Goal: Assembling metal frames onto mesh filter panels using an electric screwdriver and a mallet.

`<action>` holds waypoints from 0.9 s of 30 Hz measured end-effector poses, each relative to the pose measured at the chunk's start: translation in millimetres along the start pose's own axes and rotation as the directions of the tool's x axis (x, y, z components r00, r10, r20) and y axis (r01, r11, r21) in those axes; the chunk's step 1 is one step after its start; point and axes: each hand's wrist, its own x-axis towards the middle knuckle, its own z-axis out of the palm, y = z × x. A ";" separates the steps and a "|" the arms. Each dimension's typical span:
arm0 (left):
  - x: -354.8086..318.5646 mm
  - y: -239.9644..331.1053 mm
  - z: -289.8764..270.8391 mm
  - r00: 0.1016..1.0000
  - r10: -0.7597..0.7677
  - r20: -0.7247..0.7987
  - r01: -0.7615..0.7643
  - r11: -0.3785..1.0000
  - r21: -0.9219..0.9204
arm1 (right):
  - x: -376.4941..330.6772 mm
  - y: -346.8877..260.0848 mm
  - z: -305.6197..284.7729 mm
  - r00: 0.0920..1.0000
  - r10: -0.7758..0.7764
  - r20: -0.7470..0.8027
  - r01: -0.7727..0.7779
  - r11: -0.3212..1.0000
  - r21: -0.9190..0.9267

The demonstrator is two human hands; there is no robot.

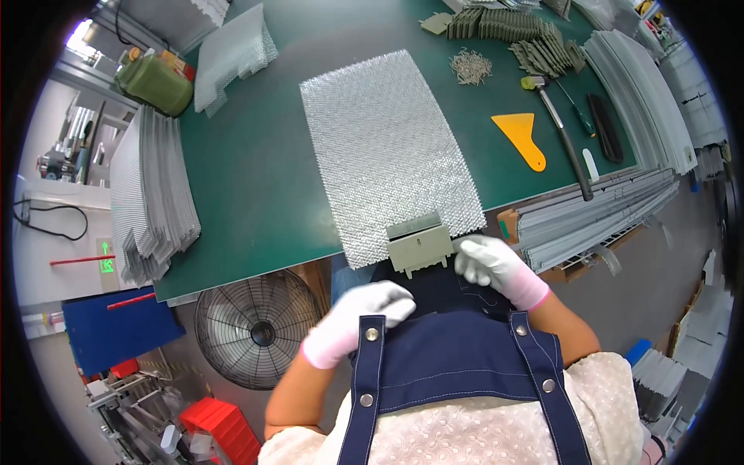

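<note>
A silver honeycomb-textured mesh sheet [387, 139] lies on the green table, its near end reaching the front edge. At that end sits a grey-green plastic bracket [421, 249] with small prongs pointing toward me. Just right of the bracket is my right hand [488, 265], in a white glove with a pink cuff; its fingers are loosely bent and slightly apart, with nothing visible in them. My left hand [370, 308], gloved alike, hovers in front of my apron, nearer to me than the bracket. Its fingers are drawn together, and whatever they may hold is hidden.
Stacked mesh sheets [151, 198] stand at the left edge. Far right are grey-green plastic pieces [511, 31] and a screw pile [470, 67]. A yellow scraper [521, 139] and a hammer [562, 128] lie right. A floor fan [260, 329] stands below left.
</note>
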 end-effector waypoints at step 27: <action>76.2 16.9 -25.2 0.610 0.788 -0.078 -0.323 0.338 0.884 | -22.2 25.0 48.0 0.999 0.008 0.041 -0.020 0.955 0.295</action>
